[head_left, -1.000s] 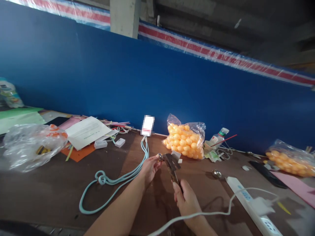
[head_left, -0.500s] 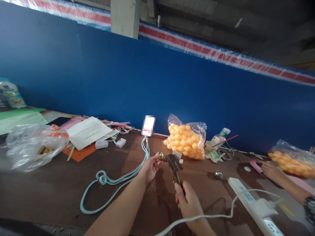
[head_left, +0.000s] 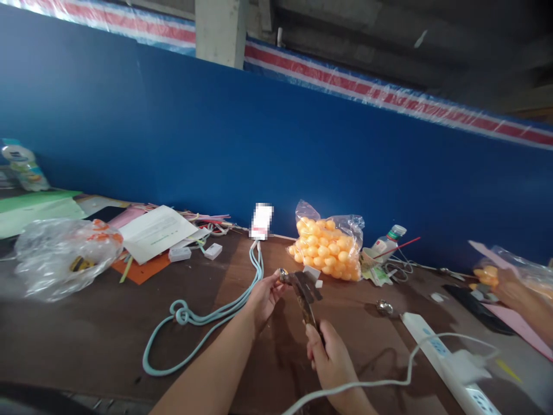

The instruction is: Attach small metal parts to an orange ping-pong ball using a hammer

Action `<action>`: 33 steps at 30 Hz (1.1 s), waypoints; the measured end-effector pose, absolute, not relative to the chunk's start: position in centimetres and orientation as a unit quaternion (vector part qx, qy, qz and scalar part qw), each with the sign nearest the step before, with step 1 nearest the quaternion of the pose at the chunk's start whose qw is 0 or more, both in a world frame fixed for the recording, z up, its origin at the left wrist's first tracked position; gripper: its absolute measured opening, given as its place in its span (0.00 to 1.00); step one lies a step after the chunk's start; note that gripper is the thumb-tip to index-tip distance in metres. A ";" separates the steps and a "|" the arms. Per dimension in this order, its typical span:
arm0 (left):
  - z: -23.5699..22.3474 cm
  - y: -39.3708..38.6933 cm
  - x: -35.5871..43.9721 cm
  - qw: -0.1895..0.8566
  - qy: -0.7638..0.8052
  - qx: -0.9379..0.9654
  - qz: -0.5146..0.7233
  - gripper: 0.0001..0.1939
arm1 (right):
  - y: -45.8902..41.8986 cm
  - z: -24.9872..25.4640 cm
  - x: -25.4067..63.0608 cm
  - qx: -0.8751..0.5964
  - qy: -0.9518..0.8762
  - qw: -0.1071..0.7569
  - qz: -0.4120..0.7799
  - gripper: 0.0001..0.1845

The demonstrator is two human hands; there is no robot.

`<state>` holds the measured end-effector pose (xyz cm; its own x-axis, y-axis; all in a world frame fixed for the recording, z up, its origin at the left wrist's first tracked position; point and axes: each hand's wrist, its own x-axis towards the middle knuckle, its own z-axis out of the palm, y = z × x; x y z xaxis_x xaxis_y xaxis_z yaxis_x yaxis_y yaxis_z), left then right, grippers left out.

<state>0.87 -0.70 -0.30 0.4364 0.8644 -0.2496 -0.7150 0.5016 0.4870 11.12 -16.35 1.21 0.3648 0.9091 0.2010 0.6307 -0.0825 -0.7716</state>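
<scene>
As R hand [head_left: 330,354] grips hammer [head_left: 306,302] & L hand [head_left: 263,297] pinches shiny obj. [head_left: 282,271], txt on paper [head_left: 158,230] seems illegible.

I see a clear bag of orange balls [head_left: 326,249] by the blue partition [head_left: 194,132], a bottle [head_left: 387,241] near it; over on the left, a crumpled plastic bag [head_left: 47,259] near white paper [head_left: 158,233].

Left hand [head_left: 263,297] pinching, right fist [head_left: 329,353] (lower)
</scene>
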 end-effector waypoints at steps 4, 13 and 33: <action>-0.2 -0.8 0.9 0.827 0.245 0.163 0.478 0.03 | -16.6 1.4 11.1 -0.710 -0.542 0.409 0.184 0.20; -0.6 -0.9 0.9 0.810 0.257 0.194 0.491 0.04 | -16.2 1.8 10.7 -0.709 -0.541 0.410 0.191 0.21; -0.6 0.0 0.8 0.800 0.288 0.133 0.509 0.04 | -19.5 -1.8 23.6 -0.775 -0.588 0.212 -0.095 0.17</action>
<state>0.83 0.03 -0.56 0.3162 0.8914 -0.3247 -0.7382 0.4462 0.5059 23.62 -19.48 -1.81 0.2912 0.8709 0.3959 0.9512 -0.2195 -0.2167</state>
